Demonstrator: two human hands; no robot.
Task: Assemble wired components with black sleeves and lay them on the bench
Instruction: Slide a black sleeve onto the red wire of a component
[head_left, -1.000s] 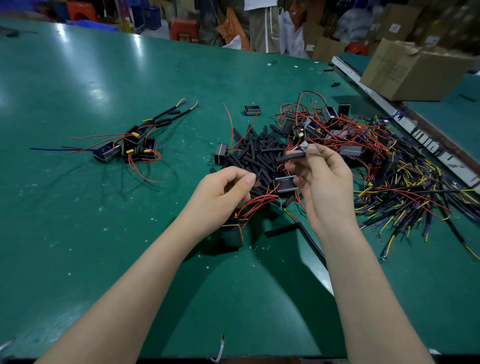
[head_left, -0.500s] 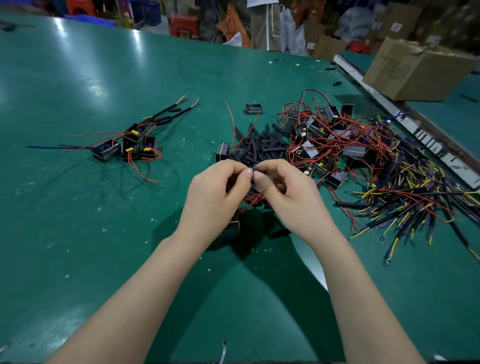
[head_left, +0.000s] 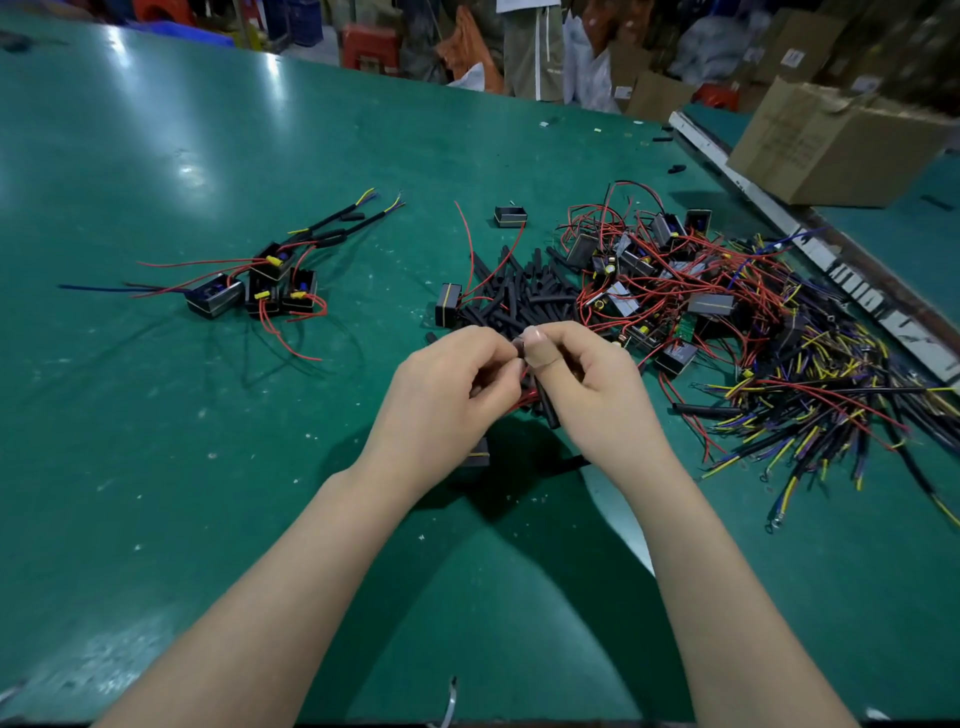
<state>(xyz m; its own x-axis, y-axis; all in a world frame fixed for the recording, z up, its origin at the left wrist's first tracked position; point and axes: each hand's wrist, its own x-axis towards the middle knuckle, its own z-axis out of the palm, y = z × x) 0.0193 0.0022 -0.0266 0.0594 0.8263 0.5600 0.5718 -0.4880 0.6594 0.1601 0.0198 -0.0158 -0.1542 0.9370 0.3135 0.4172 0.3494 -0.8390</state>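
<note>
- Both hands meet at centre frame, just above the green bench (head_left: 156, 467).
- Left hand (head_left: 447, 395): fingers curled, pinching the red wires (head_left: 522, 400) of a small black box part (head_left: 480, 457) that hangs below the palm, mostly hidden.
- Right hand (head_left: 597, 384): thumb and forefinger pinch the top of a black sleeve (head_left: 545, 408); the sleeve runs down and right from the fingertips, tilted. The two thumbs touch at the sleeve's upper end.
- Whether the wire is inside the sleeve: cannot tell.
- Just behind the hands, centre: loose pile of black sleeves (head_left: 524, 296), one box part (head_left: 448, 304) at its left edge.
- Right of that pile: tangle of box parts with red wires (head_left: 654, 275); further right, a heap of yellow, blue and black leads (head_left: 810, 395).
- Left of centre: a small group of finished pieces (head_left: 260, 286), sleeved leads pointing to upper right.
- A lone black box (head_left: 510, 216) above the sleeve pile.
- Upper right: cardboard box (head_left: 831, 150).
</note>
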